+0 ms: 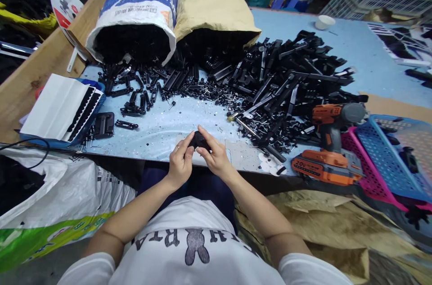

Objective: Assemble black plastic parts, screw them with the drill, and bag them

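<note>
A small black plastic part (199, 141) is pinched between both my hands at the near edge of the blue table (158, 127). My left hand (180, 161) grips its left side with thumb and fingers closed. My right hand (216, 157) holds its right side, fingers curled over the top. Just beyond lies a large heap of black plastic parts (276, 78) and scattered small black pieces (141, 96). An orange cordless drill (329, 141) stands to the right of my hands.
Two open sacks, one white (135, 15) and one tan (209, 6), spill black parts at the back. A blue tray with white sheets (64, 109) sits at left. Pink and blue baskets (388, 159) lie at right. A white cup (324, 22) stands far back.
</note>
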The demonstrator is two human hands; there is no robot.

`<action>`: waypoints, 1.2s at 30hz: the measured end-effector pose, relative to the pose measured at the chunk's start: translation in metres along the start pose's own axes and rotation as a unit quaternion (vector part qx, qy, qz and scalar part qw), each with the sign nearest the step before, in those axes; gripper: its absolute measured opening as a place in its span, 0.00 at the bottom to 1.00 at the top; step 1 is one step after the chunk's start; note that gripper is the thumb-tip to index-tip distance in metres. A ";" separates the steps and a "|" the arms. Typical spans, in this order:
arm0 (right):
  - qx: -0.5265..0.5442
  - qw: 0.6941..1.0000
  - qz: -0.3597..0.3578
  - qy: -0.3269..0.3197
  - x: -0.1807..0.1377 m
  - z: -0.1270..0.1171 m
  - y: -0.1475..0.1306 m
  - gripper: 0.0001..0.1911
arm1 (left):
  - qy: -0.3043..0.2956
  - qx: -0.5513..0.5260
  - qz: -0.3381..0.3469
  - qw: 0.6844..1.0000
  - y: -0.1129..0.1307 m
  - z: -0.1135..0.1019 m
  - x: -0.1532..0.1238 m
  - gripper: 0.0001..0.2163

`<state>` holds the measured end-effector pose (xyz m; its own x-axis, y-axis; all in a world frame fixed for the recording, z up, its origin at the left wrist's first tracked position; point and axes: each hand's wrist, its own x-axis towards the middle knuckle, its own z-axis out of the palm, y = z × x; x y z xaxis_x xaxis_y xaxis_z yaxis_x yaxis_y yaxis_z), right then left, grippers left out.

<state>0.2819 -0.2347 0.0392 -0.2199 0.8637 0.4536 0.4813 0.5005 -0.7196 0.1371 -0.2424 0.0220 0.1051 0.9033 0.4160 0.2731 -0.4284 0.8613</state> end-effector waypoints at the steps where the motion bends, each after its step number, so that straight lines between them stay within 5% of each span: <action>1: -0.002 1.000 0.007 0.015 0.000 0.003 -0.006 0.28 | 0.025 0.013 0.026 0.999 0.001 0.004 0.000 0.18; 7: -0.035 0.997 0.014 0.071 -0.001 0.012 -0.029 0.28 | 0.111 0.002 0.088 0.990 0.004 0.008 0.003 0.19; 13: -0.021 0.996 -0.001 0.092 -0.005 0.011 -0.020 0.29 | -0.038 -0.026 0.113 0.993 -0.001 -0.014 0.025 0.16; 15: -0.003 0.995 0.027 0.094 -0.005 0.013 -0.012 0.29 | -0.060 -0.054 0.069 0.994 -0.004 -0.015 0.028 0.15; 18: 0.043 0.994 0.076 0.060 -0.006 0.015 0.003 0.28 | -0.081 -0.182 -0.101 0.975 -0.006 -0.014 0.028 0.18; 21: 0.109 0.986 0.121 0.030 -0.006 0.011 0.018 0.28 | -0.152 -0.355 -0.308 0.869 -0.008 -0.017 0.025 0.21; 24: 0.149 0.977 0.148 0.037 -0.006 0.005 0.026 0.28 | -0.237 -0.419 -0.438 0.759 -0.011 -0.023 0.023 0.20; 26: 0.155 0.975 0.155 0.041 -0.006 0.003 0.028 0.28 | -0.238 -0.431 -0.466 0.735 -0.013 -0.024 0.023 0.20; 31: 0.176 0.968 0.174 0.035 -0.007 0.005 0.029 0.30 | -0.208 -0.430 -0.465 0.745 -0.014 -0.020 0.020 0.20; 36: 0.179 0.977 0.118 -0.004 -0.009 0.003 0.033 0.32 | -0.259 -0.449 -0.442 0.732 -0.015 -0.022 0.014 0.21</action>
<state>0.2973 -0.2256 0.0098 -0.1466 0.9570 0.2504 0.1924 0.2758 -0.9417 0.1131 -0.2241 0.0217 0.6790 0.6247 -0.3857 -0.2605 0.6962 0.6689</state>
